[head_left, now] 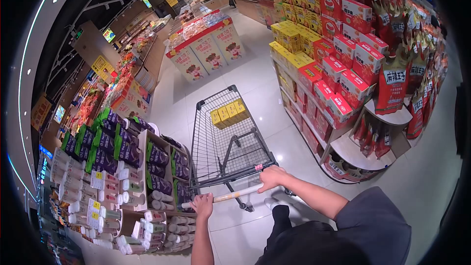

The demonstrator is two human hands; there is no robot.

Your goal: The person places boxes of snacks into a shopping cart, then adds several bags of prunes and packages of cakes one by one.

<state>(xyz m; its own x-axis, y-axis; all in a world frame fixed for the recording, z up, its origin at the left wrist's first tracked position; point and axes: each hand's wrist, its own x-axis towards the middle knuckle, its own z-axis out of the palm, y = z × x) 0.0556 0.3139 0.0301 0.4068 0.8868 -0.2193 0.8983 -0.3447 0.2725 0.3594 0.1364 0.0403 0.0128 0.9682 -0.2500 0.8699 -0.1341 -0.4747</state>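
A wire shopping cart (206,142) stands in front of me on the tiled floor, with yellow boxes (229,114) grouped toward its far end. My left hand (202,205) is closed around the left part of the cart's pale handle (235,194). Around the handle's right end, my right hand (272,177) has its fingers wrapped too. A small pink item sits on the cart's edge just beyond the right hand.
Shelves of red boxes (340,107) and red bags (392,83) rise at the right. On the left, a display holds purple-green bags (105,145) and cups (130,185). Ahead stands a promotional counter (208,55), with produce-like displays along the left.
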